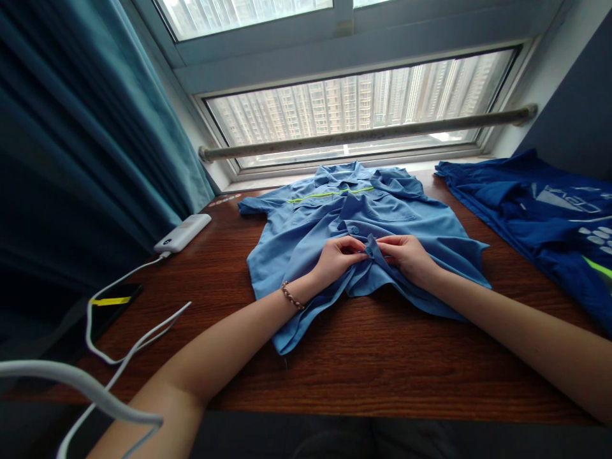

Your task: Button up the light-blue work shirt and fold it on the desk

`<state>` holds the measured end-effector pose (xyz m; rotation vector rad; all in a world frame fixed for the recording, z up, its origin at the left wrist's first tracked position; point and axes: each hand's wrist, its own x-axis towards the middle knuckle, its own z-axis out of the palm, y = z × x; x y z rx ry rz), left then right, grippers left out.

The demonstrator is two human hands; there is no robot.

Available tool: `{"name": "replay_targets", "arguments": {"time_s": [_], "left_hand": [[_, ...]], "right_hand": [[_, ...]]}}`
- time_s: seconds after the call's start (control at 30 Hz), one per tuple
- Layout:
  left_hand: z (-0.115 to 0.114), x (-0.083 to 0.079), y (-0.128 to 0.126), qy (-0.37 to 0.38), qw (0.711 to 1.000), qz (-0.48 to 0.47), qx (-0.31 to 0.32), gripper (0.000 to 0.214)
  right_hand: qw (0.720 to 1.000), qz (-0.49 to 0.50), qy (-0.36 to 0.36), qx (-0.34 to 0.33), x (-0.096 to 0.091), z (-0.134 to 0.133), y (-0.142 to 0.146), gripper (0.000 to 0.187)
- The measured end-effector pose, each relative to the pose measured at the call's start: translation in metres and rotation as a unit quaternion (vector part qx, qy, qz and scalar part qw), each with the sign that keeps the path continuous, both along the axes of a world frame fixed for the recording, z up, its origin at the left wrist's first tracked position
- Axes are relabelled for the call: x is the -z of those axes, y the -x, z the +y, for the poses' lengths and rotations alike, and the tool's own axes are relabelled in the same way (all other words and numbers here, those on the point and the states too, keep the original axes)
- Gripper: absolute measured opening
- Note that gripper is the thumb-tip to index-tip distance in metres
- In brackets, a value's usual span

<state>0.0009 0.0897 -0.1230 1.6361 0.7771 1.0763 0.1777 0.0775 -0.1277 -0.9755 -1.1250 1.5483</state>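
Observation:
A light blue short-sleeved shirt (pixel 310 239) lies spread on the table, its collar toward the window and a yellow-green stripe across the chest. My left hand (pixel 338 256) pinches the front edge of the shirt near its lower middle. Right beside it, my right hand (pixel 405 256) grips the folded-up edge of the other front panel. The two hands nearly meet, with the raised cloth between their fingertips. Just above them a button (pixel 354 230) shows on the front. Whatever small part sits between the fingertips is mostly hidden.
A dark blue garment (pixel 516 204) with white print lies at the right. On the left are a white power bank (pixel 183 233) with a white cable (pixel 88 319) and a dark phone (pixel 115 309) bearing a yellow strip. A metal bar (pixel 373 135) crosses the window behind the wooden table (pixel 382 363).

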Motion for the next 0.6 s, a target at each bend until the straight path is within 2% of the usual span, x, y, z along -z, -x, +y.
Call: {"name": "replay_targets", "arguments": {"time_s": [0.27, 0.4, 0.5, 0.6], "left_hand": [[0.0, 0.0, 0.002, -0.036, 0.999, 0.027, -0.003, 0.016], [-0.002, -0.002, 0.002, -0.04, 0.997, 0.061, -0.006, 0.016], [-0.006, -0.005, 0.001, -0.055, 0.994, 0.09, -0.029, 0.024], [-0.012, -0.008, -0.001, -0.105, 0.986, 0.119, -0.048, 0.037]], "right_hand": [[0.999, -0.045, 0.0, -0.01, -0.005, 0.001, 0.001, 0.028], [0.996, -0.076, -0.015, -0.043, -0.008, 0.002, -0.001, 0.029], [0.992, -0.1, -0.03, -0.073, -0.009, 0.003, -0.003, 0.027], [0.988, -0.124, -0.038, -0.087, -0.011, 0.002, -0.003, 0.027]]}}
